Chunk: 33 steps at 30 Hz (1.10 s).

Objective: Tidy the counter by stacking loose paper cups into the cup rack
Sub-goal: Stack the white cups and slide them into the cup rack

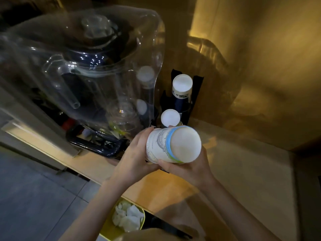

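Note:
A white paper cup (173,145) with a blue band and line drawings is held upside down, its bottom facing me, just in front of the cup rack. My left hand (137,152) grips its left side and my right hand (189,167) holds it from below right. The black cup rack (196,94) stands at the back corner of the counter. In it are two stacks of upturned cups: a taller stack (182,84) behind and a shorter stack (170,117) in front, right behind the held cup.
A big blender with a clear plastic hood (97,66) stands left of the rack, close to it. The wooden counter (234,171) stretches right to a yellow-lit wall. A bin with crumpled white tissue (127,218) sits below the counter edge.

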Available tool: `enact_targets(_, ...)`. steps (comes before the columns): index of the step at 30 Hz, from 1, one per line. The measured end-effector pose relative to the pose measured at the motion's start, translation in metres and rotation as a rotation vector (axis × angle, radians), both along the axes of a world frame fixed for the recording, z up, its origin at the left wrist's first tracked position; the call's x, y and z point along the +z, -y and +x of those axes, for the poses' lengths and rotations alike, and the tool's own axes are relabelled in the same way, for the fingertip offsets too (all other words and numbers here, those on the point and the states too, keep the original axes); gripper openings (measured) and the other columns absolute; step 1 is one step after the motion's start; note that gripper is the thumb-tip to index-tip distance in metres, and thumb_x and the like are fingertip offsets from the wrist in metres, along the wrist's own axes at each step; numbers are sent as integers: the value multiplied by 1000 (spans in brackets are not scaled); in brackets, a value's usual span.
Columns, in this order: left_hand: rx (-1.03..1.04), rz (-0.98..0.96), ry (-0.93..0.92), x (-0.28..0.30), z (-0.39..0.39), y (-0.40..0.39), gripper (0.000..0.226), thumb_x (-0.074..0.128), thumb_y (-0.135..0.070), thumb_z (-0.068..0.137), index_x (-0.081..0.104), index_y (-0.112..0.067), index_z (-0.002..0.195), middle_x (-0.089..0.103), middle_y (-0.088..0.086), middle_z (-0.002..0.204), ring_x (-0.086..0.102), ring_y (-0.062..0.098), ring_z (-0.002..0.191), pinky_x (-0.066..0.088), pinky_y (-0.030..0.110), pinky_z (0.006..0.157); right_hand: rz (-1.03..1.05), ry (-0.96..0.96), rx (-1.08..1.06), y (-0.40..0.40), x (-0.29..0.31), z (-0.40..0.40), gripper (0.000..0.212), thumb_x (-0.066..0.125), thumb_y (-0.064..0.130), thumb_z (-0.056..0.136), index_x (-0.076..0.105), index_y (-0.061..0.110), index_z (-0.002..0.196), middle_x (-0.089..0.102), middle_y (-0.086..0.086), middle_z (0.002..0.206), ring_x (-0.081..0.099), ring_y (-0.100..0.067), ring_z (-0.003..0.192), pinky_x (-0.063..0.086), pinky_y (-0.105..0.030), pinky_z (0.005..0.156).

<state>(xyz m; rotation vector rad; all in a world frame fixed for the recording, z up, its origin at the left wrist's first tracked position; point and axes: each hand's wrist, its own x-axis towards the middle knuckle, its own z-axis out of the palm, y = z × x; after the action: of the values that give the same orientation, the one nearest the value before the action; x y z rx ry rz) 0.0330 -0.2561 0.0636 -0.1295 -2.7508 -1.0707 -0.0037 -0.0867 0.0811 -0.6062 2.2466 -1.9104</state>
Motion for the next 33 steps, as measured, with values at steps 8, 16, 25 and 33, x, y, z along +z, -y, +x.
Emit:
enact_targets(8,136,52,93,-21,-6,-7,90,79,-24,61,31,-16,138,42,6,137,36,0,117,27,8,92,91,-115,-22,7,-22,-1,79,82,37,53,42,25,121,57,-4,123,57,-19,113,51,-41,92)
enact_targets(16,159,-70,220,-40,-13,-4,91,44,-57,54,33,-19,136,50,4,136,57,28,113,51,40,78,199,-134,21,12,-39,-5,79,85,24,57,40,36,121,46,41,121,48,11,114,39,-6,88)
enact_targets(25,-24,48,422,-41,-26,15,112,68,-59,43,29,-19,140,44,2,141,46,20,128,44,38,100,345,-334,-154,20,-44,1,72,73,47,58,42,30,121,40,25,117,35,7,110,26,-3,96)
enact_targets(33,-87,99,469,-34,-27,16,107,70,-53,37,30,-23,132,54,-4,124,53,14,111,41,19,79,426,-387,-208,16,-44,11,76,77,39,53,43,27,120,50,13,114,41,1,104,29,-3,89)
